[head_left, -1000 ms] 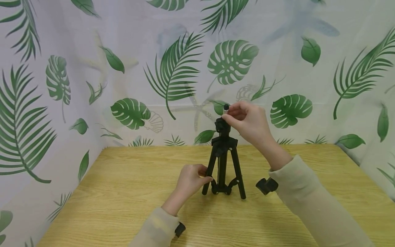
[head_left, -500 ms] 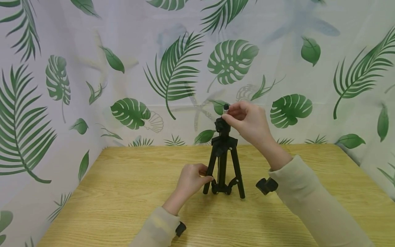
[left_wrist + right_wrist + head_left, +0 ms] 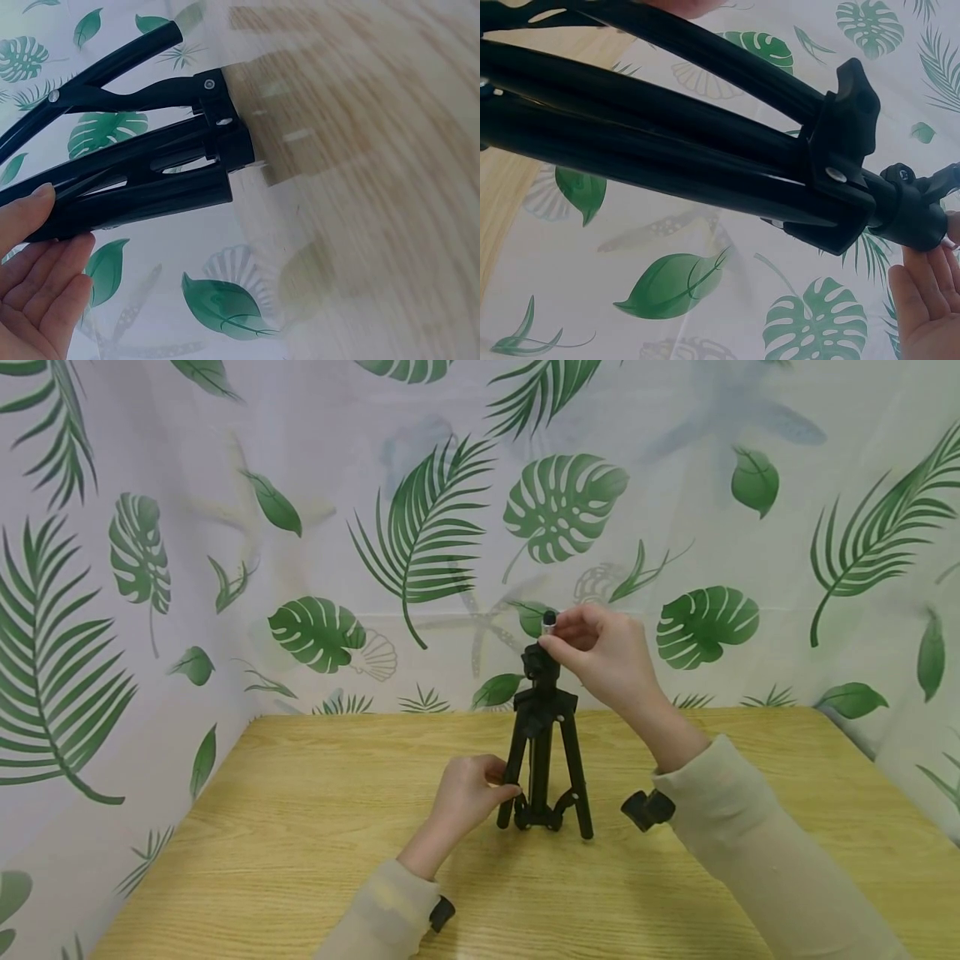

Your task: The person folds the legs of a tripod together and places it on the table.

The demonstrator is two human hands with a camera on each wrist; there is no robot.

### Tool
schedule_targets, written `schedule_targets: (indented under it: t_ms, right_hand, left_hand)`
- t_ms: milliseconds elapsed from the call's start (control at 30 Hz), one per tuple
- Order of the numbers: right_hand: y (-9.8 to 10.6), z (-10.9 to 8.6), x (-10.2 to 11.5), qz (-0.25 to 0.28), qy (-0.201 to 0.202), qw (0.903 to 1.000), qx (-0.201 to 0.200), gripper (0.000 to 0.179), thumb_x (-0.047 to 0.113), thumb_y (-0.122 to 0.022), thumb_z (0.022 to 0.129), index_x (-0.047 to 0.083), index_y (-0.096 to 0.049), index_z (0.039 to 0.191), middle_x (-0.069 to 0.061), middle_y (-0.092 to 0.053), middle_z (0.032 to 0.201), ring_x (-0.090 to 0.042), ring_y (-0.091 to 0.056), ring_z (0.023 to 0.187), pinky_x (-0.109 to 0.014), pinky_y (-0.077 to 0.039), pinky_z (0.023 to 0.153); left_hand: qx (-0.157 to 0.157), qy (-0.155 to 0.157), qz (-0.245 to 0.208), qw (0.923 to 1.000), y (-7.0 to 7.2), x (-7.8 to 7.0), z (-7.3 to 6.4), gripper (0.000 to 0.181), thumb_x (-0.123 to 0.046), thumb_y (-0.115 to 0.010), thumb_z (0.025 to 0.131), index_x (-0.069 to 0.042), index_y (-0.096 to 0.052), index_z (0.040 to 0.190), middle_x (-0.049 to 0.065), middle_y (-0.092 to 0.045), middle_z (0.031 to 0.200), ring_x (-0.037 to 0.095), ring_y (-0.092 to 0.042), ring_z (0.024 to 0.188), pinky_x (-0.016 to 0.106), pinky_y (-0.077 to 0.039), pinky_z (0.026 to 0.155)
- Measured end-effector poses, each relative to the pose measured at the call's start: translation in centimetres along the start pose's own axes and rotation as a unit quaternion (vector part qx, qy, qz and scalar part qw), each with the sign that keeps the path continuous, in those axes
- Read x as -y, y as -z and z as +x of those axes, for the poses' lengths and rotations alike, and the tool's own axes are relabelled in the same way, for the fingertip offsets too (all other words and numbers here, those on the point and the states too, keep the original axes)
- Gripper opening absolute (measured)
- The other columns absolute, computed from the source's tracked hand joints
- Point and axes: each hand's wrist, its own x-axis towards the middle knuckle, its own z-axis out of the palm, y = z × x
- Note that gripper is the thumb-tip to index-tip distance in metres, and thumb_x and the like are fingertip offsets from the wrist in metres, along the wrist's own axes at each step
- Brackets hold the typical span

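Note:
A small black tripod (image 3: 542,752) stands upright near the middle of the table, its legs partly spread. My left hand (image 3: 467,793) pinches the tripod's left leg low down, thumb in front. In the left wrist view, that hand (image 3: 41,285) has its thumb on one side of a leg and its fingers on the other. At the top, my right hand (image 3: 611,652) pinches the short silver-and-black tip (image 3: 549,622) above the tripod head between thumb and fingers. The right wrist view shows the right hand (image 3: 930,300) at the tripod's top end, its fingertips partly hidden.
A light wooden table (image 3: 315,827) lies under the tripod. Behind and at both sides hangs a white cloth (image 3: 330,552) printed with green leaves. Black wrist mounts (image 3: 648,810) sit at both sleeve cuffs.
My left hand has shifted slightly to the right with the left leg, and the tripod's front legs stand a little closer together. The right hand keeps its place at the top.

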Motion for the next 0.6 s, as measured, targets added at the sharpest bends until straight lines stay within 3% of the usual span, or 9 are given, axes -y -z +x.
schedule_targets:
  t_ms: [600]
  right_hand:
    - [-0.05, 0.02, 0.00, -0.003, 0.005, 1.0000, -0.002, 0.019, 0.014, -0.064, 0.082, -0.002, -0.061, 0.092, -0.013, -0.064, 0.085, -0.021, -0.061, 0.072, -0.035, -0.049, 0.065]
  left_hand:
    - [0.000, 0.004, -0.020, 0.9998, -0.18, -0.23, 0.12, 0.012, -0.013, -0.071, 0.075, -0.005, -0.068, 0.083, 0.003, -0.066, 0.077, 0.011, -0.061, 0.070, 0.023, -0.047, 0.060]
